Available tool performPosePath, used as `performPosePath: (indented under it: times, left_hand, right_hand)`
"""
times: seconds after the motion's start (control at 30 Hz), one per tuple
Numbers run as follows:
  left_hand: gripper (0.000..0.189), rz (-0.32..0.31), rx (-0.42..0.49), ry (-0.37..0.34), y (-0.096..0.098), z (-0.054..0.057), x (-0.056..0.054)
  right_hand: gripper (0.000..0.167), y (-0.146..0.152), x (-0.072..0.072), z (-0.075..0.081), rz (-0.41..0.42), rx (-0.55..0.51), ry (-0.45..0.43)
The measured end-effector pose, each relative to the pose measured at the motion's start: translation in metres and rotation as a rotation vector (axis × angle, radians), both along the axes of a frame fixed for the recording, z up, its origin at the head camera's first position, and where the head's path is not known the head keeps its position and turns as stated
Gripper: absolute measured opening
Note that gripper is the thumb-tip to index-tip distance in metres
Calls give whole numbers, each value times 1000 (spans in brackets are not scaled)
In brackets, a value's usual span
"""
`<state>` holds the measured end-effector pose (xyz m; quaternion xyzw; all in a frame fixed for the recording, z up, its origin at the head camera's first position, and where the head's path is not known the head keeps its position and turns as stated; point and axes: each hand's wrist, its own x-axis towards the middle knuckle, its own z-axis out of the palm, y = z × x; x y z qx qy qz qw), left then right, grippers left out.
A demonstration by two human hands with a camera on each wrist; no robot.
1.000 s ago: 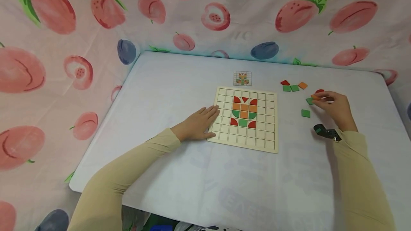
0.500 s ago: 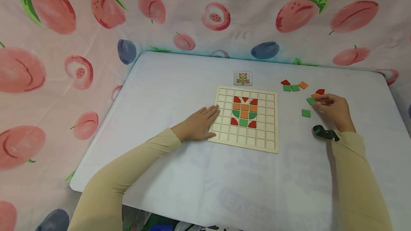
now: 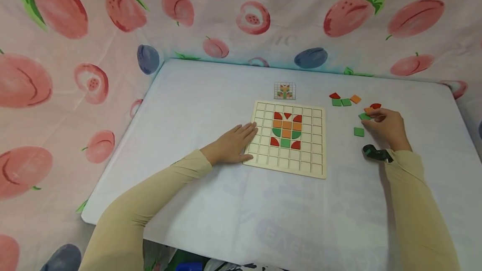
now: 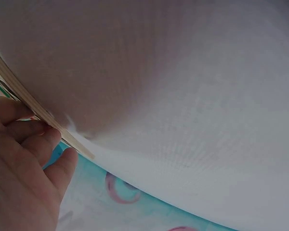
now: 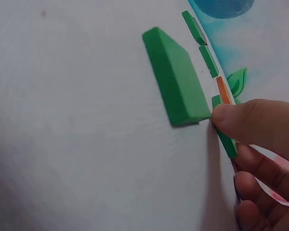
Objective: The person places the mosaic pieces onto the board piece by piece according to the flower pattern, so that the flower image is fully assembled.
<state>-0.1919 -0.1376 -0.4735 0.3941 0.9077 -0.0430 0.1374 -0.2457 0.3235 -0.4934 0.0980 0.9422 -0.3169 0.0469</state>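
The wooden board (image 3: pixel 311 154) lies flat a little right of the middle of the white tabletop (image 3: pixel 211 99), slightly skewed to the far edge. The left hand (image 3: pixel 231 145) rests on its left edge, fingers extended and holding nothing, thumb spread toward the near corner. A block of red, orange and green tiles (image 3: pixel 286 125) sits in the grid, with bare squares on every side of it.

Past the board's right edge comes an open strip of tabletop, then the loose pieces. The right hand (image 3: pixel 389 129) is bent over a green piece (image 3: pixel 364 116), its thumb against it in the right wrist view; whether the fingers pinch it I cannot tell. An orange piece (image 3: pixel 368 110) and a red piece (image 3: pixel 375 106) lie just beyond, and a green square (image 3: pixel 359 131) lies apart on the near side. Farther left is a group of four pieces (image 3: pixel 341 102).

The small pattern card (image 3: pixel 284 90) lies between the board and the far edge. A broad stretch of tabletop runs from the board to the near edge.
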Motion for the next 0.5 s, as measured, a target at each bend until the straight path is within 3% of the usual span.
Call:
performPosePath:
  times: [0.23, 0.5]
  left_hand:
    - [85, 6, -10, 1, -1, -3, -2]
    - [85, 11, -10, -7, -1, -2, -1]
  right_hand:
    - [47, 1, 2, 2, 57, -31, -40]
    - [45, 1, 3, 4, 84, -6, -11]
